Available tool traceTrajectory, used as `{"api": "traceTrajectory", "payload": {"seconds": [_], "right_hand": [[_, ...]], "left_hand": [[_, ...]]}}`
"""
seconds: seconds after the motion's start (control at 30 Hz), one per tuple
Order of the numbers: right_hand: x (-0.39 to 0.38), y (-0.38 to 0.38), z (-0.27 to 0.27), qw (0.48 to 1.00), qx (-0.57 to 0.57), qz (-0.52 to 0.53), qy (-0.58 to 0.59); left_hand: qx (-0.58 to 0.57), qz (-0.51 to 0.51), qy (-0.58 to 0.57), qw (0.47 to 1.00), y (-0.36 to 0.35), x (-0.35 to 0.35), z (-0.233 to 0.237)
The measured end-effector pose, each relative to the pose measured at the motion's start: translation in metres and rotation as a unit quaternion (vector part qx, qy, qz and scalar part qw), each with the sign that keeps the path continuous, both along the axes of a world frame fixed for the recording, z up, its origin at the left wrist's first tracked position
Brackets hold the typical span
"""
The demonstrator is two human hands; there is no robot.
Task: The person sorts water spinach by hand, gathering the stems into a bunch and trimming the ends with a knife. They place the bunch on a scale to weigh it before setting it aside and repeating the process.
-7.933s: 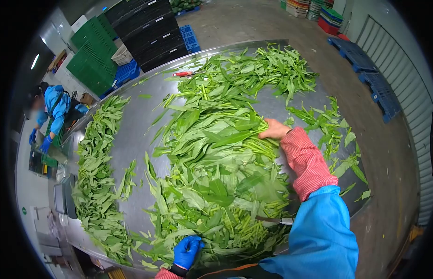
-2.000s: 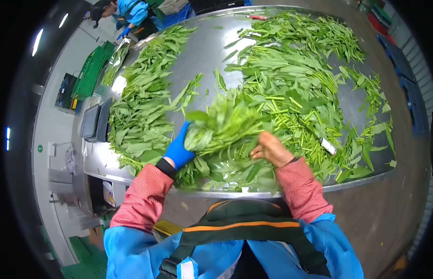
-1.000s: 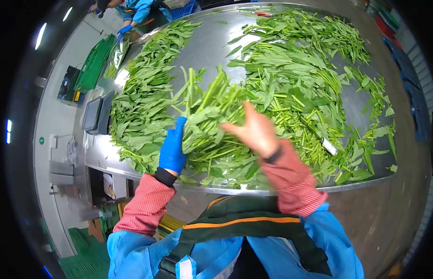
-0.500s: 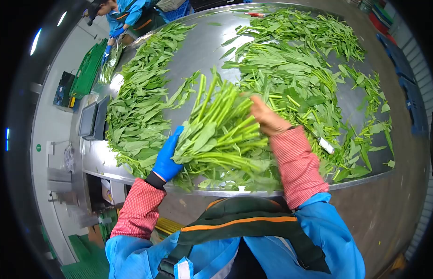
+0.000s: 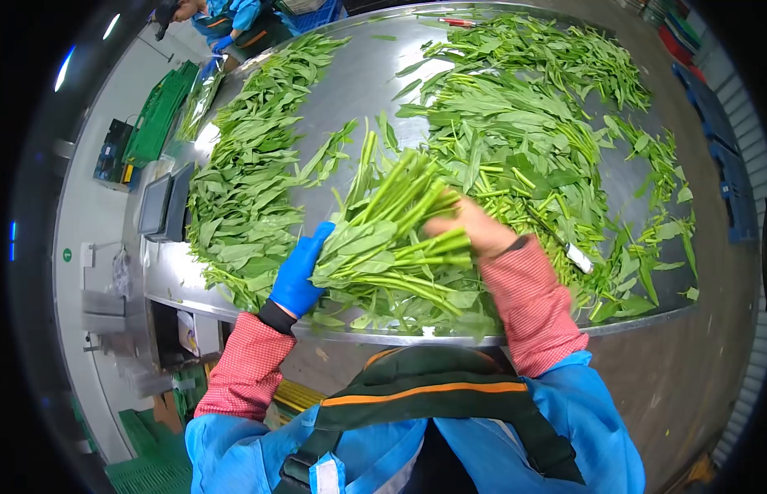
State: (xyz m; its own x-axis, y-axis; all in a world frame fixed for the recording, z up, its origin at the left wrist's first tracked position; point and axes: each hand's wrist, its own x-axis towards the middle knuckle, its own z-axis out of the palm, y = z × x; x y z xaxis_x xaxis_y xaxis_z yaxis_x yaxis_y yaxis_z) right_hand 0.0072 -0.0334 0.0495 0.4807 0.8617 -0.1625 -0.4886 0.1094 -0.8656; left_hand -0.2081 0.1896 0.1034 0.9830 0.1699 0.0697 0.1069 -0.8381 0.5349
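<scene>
My left hand (image 5: 296, 276), in a blue glove, is closed around a thick bunch of leafy greens (image 5: 392, 214) with long pale stems, like water spinach. The stem ends fan out up and to the right, over the near part of the metal table. My bare right hand (image 5: 476, 225) is at those stem ends, its fingers curled among them and slightly blurred. Some fingertips are hidden by stems. A knife with a white handle (image 5: 578, 258) rests on greens to the right of my right hand.
Leafy greens (image 5: 256, 156) line the table's left side, and a larger pile (image 5: 515, 123) covers the right. The metal table (image 5: 355, 90) shows between them. Grey trays (image 5: 165, 206) stand at the left edge. A co-worker (image 5: 235, 25) in blue gloves works at the far left, near a green crate (image 5: 157, 115).
My right hand has moved slightly down and left, in among the stem ends. The bunch looks more gathered, and my left hand keeps its hold. The co-worker's hands have shifted.
</scene>
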Motion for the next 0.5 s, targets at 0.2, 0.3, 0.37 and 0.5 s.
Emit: {"api": "traceTrajectory", "payload": {"seconds": [0.2,0.3,0.37,0.5], "right_hand": [[0.049,-0.044,0.013,0.975,-0.054,-0.216,0.01],[0.005,-0.032,0.036,0.984,-0.147,-0.082,-0.05],[-0.024,0.006,0.025,0.959,-0.243,-0.016,-0.146],[-0.038,0.031,0.001,0.984,-0.129,-0.011,-0.12]], "left_hand": [[0.135,0.02,-0.011,0.991,0.006,-0.003,0.007],[0.183,0.048,-0.001,0.982,0.003,-0.006,0.007],[0.228,0.038,-0.011,0.973,-0.005,0.004,0.007],[0.348,0.019,0.051,0.936,-0.015,0.012,0.004]]}}
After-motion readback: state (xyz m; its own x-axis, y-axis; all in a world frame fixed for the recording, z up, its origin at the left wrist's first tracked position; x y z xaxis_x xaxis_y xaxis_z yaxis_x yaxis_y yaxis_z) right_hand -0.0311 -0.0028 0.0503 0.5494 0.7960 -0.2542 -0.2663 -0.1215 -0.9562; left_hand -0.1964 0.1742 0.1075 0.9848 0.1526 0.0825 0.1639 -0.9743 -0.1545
